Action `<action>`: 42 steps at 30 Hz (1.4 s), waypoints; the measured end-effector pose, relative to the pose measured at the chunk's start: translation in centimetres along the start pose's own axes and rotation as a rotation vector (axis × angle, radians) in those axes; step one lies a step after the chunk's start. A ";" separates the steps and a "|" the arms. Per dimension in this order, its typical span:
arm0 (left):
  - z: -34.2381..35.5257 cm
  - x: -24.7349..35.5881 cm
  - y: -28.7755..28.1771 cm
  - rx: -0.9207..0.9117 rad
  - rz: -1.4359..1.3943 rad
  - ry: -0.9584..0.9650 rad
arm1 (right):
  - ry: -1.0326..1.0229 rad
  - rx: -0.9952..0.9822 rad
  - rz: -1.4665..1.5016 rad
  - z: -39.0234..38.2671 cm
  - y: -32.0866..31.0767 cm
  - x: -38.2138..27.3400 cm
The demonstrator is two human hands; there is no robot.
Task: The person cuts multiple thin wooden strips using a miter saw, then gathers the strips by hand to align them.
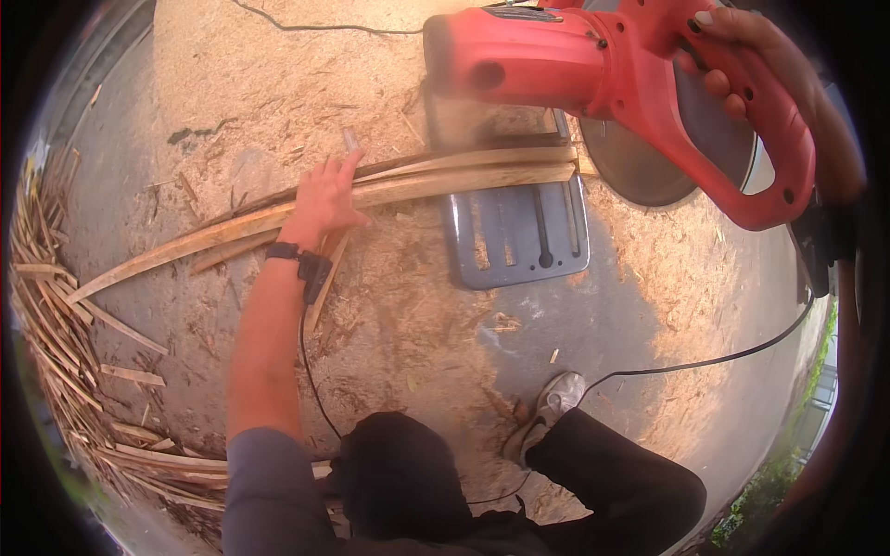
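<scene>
Standing nearest is one pale shoe (561, 398); out left, heaped offcuts (56, 324) are too many to count. Beyond, the left hand (320, 199) clasps at least two long wooden strips (408, 188), fingers across them, thumb on the near side; they extend from both sides of the grip, their right ends over one slotted grey base (526, 227). Farthest, the right hand (760, 37) curls round the handle (783, 148) of one red saw (528, 60), its single round blade (649, 171) just right of those ends.

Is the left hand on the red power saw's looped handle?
No, the left hand lies on long, pale wooden strips, while the right hand holds that red looped handle.
</scene>
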State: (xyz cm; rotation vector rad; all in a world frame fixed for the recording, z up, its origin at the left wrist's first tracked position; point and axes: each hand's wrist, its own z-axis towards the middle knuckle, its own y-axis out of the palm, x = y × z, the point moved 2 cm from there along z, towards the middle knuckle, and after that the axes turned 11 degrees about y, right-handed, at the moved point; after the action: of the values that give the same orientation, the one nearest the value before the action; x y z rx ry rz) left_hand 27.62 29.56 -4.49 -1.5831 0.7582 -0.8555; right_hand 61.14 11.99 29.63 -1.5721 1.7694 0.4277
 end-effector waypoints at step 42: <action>10.4 18.1 3.3 0.350 -0.062 0.245 | -0.218 0.242 -0.012 -1.7 3.8 6.1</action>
State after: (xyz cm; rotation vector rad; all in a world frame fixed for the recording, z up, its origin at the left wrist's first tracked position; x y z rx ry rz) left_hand 45.98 19.22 -6.53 -1.2098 0.6886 -1.1735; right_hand 57.06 7.22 25.81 -1.3145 1.5799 0.3508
